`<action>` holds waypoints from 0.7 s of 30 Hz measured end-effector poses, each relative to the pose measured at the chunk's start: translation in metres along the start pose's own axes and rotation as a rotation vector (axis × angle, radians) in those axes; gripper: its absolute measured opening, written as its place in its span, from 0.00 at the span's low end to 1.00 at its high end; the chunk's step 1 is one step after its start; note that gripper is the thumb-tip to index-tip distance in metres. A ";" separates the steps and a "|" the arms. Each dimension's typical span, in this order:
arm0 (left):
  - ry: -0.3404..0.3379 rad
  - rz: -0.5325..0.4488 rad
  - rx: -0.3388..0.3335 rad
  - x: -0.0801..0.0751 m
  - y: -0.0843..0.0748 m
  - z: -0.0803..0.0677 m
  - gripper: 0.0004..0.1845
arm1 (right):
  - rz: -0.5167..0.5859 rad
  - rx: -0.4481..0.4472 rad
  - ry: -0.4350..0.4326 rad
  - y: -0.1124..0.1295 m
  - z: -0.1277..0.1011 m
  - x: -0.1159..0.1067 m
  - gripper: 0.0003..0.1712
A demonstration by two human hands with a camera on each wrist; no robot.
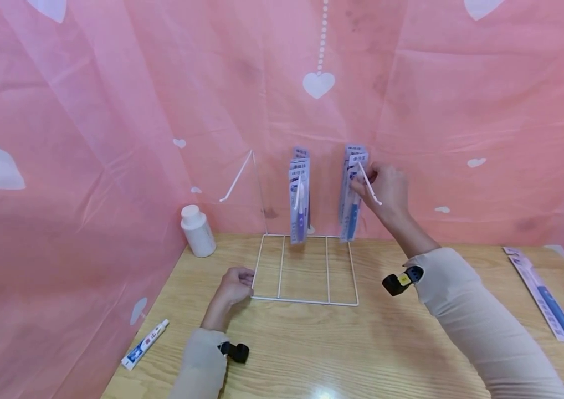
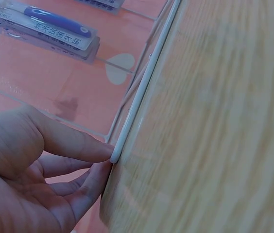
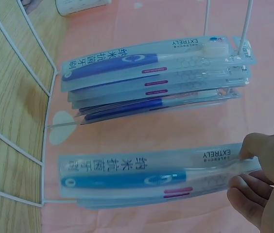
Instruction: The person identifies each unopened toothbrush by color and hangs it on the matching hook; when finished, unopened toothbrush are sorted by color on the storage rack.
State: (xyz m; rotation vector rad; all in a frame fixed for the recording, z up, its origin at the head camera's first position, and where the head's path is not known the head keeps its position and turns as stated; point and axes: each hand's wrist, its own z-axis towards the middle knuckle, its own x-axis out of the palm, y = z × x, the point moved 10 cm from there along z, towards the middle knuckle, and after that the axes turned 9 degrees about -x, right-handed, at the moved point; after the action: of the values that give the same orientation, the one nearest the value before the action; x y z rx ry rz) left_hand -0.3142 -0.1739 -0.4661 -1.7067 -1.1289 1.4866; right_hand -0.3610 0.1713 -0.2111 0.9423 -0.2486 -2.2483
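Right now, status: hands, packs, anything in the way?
Left hand braces wire rack base. Right hand pinches front toothbrush pack at the right hook. Nothing blocking.

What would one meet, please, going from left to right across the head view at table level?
Toothpaste tube → white bottle → left hand on the wire rack → left toothbrush packs → right toothbrush packs → right hand → loose toothbrush pack.
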 end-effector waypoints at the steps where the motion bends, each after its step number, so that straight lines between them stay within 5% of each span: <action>1: -0.002 0.001 0.005 0.000 0.000 0.000 0.28 | 0.002 -0.007 -0.007 0.000 -0.001 0.000 0.12; 6: -0.002 -0.009 0.019 -0.001 -0.001 -0.002 0.28 | 0.021 -0.040 0.007 -0.004 -0.008 -0.002 0.15; 11: -0.011 -0.006 0.006 -0.003 0.002 -0.003 0.28 | 0.003 0.049 0.150 -0.034 -0.023 -0.004 0.23; 21: -0.035 0.001 -0.027 -0.019 0.006 -0.008 0.28 | -0.191 0.235 0.345 -0.177 -0.075 -0.053 0.27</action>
State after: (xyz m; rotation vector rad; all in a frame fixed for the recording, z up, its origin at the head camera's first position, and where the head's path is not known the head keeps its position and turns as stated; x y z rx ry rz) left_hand -0.3057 -0.1926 -0.4611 -1.7061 -1.1717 1.5136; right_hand -0.3737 0.3451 -0.3082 1.5148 -0.2795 -2.2095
